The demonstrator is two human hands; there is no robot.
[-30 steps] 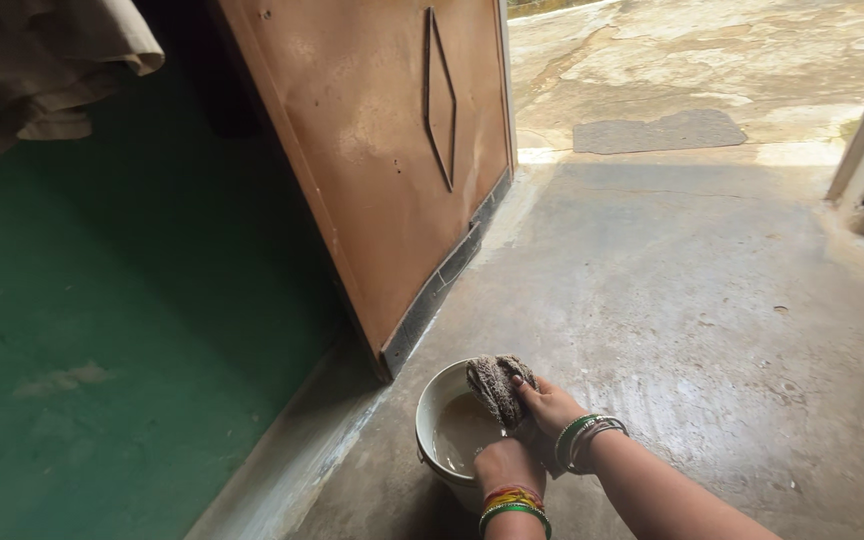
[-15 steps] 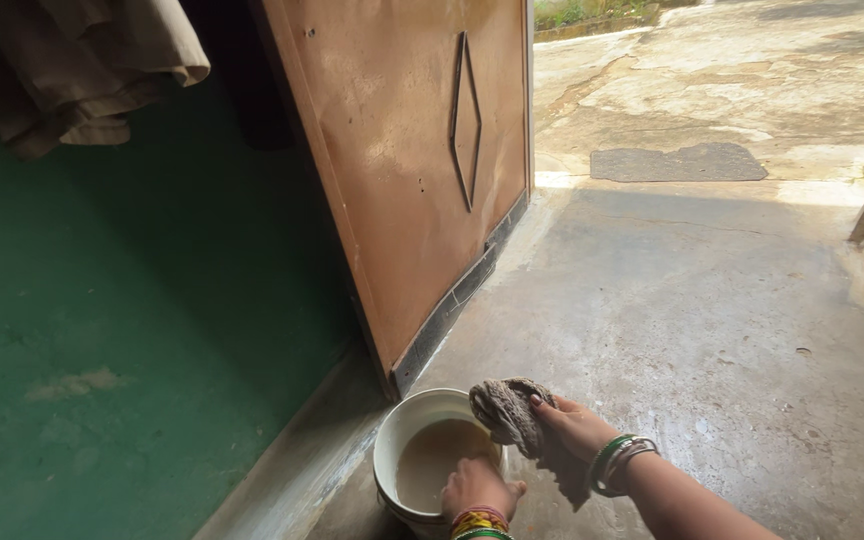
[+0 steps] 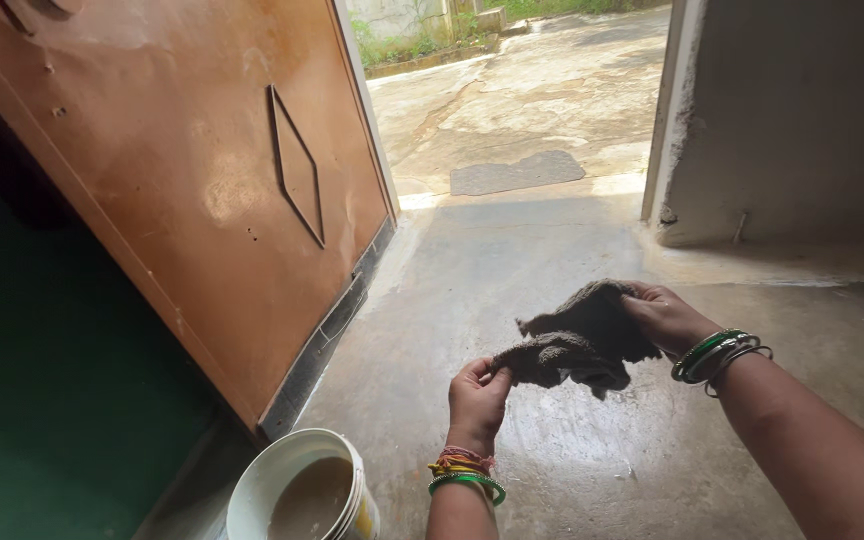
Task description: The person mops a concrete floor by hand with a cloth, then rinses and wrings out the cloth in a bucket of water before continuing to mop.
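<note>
The cloth (image 3: 577, 345) is showing a dull grey-brown, and the bucket (image 3: 297, 490) is showing a white wall with murky brown water inside. The left hand (image 3: 477, 395) is wearing red, yellow and green bangles at the wrist, while the right hand (image 3: 664, 318) is wearing green and silver ones. The door (image 3: 202, 170) is appearing rust-brown with a dark diamond outline and a black bottom strip, and the floor (image 3: 552, 260) is appearing grey with pale streaks, bordering a green wall (image 3: 42, 400).
</note>
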